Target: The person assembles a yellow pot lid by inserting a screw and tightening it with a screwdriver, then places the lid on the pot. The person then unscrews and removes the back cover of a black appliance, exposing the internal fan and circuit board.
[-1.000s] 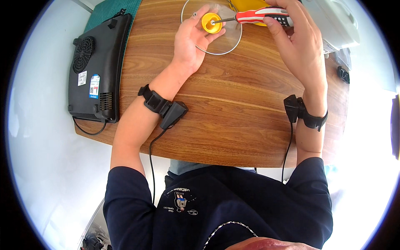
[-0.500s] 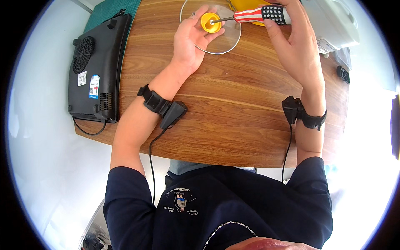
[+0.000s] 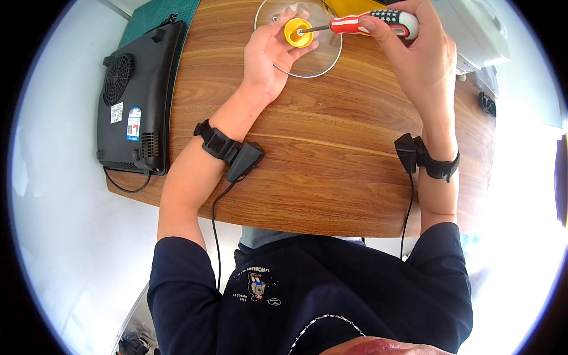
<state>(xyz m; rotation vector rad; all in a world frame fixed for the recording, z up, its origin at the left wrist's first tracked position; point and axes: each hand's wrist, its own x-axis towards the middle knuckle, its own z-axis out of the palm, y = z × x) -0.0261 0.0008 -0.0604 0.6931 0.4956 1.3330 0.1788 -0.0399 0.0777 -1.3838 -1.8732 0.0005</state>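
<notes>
Here we go: the yellow, round, cup-shaped plastic piece (image 3: 299,40) turns its hollow side up at me, and my left hand (image 3: 260,65) is spread around and behind it, fingertips showing beyond it and to its right; whether they truly grip it, I can't tell. The clear, round, silver-rimmed lid (image 3: 326,56) reaches out around the yellow cup, and well to the cup's right my right hand (image 3: 423,56) pinches the red, white and black screwdriver (image 3: 349,25) by its handle. Its steel shaft (image 3: 319,28) runs straight into the cup, tip seemingly on the small silver screw (image 3: 300,32)! Danger here: tilt that shaft and I reckon the tip skids off, gouging the yellow wall or jabbing my left fingers; slacken my left hand and the cup could spin along with the handle
</notes>
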